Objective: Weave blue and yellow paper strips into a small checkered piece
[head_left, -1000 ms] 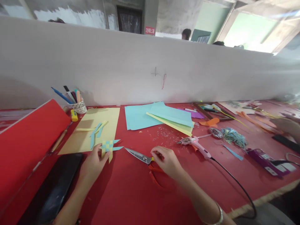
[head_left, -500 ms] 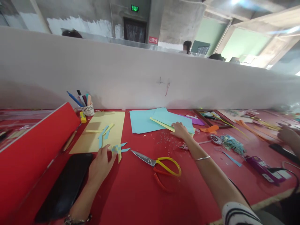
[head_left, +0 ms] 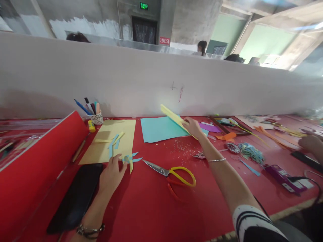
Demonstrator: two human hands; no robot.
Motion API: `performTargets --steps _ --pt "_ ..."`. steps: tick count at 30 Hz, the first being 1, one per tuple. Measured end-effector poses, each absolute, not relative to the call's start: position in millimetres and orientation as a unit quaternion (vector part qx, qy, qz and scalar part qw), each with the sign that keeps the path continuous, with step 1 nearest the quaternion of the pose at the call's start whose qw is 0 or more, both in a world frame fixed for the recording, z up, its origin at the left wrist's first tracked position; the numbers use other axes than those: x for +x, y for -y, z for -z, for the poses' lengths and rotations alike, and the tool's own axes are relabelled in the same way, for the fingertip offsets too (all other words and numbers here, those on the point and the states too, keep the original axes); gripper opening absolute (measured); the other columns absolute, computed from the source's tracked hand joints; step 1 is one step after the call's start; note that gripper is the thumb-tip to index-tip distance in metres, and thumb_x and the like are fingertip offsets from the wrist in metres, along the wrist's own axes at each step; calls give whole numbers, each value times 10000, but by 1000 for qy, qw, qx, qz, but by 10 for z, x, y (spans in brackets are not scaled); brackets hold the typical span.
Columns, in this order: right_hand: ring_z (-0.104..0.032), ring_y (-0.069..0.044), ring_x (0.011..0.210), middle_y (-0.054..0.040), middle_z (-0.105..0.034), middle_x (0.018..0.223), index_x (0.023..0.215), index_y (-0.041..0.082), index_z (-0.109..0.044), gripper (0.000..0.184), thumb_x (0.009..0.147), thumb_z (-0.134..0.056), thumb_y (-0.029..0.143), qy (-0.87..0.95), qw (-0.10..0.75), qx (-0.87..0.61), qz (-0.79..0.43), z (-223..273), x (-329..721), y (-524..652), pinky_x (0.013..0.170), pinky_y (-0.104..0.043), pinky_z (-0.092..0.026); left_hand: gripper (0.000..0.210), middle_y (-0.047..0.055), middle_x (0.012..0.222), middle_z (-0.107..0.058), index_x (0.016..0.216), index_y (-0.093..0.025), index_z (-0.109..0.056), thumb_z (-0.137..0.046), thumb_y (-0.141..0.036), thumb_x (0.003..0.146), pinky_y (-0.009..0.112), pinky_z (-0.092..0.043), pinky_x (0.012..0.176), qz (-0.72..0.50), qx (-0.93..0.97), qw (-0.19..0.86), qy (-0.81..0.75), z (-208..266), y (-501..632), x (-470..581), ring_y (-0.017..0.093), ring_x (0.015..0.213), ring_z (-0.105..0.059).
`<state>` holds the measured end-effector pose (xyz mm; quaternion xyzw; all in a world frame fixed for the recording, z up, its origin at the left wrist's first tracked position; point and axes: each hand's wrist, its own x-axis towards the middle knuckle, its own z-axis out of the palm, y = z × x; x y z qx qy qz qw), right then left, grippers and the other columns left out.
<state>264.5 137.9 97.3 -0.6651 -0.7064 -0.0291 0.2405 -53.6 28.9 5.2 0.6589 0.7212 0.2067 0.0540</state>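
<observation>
My left hand rests at the front of a tan paper sheet, its curled fingers and thumb holding the edge of a small piece of woven blue and yellow paper strips. Farther right, my right hand grips a folded yellow paper, raised at a slant over light blue sheets. Scissors with yellow and red handles lie between my arms, blades apart, points toward the woven piece. Loose blue and yellow strips lie on the tan sheet.
A black phone-like slab lies beside my left forearm, near a red board. A pen cup stands at the back left. Paper scraps, a yarn bundle and a purple power strip lie rightward. Another person's hand is at far right.
My right hand has picked up the yellow paper from under the top blue sheet and raised its far end. My left hand stays at the woven piece.
</observation>
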Motion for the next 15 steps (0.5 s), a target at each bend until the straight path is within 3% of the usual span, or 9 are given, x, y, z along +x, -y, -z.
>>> performTargets --steps 10,13,15 --pt "-487 -139 636 -10 -509 648 717 216 -477 151 819 -422 312 693 464 -528 163 -1399 2365 -801 608 -267 -383 315 127 995 -546 1043 -168 -473 -434 -263 746 348 -468 755 -314 718 -45 -619 52 -347 -573 255 945 -554" --pt "-476 -143 616 -8 -494 609 695 220 -490 185 833 -422 322 705 470 -490 206 -1392 2308 -570 609 -289 -390 303 129 992 -541 1045 -161 -477 -416 -249 762 342 -462 797 -342 752 -39 -563 78 -344 -527 237 928 -554" --pt "-488 -142 618 -8 -538 622 689 233 -526 199 845 -424 304 734 425 -470 244 -1312 2273 -409 627 -302 -392 315 136 1010 -534 1064 -152 -479 -417 -228 765 353 -463 808 -353 761 -24 -544 87 -340 -505 236 928 -551"
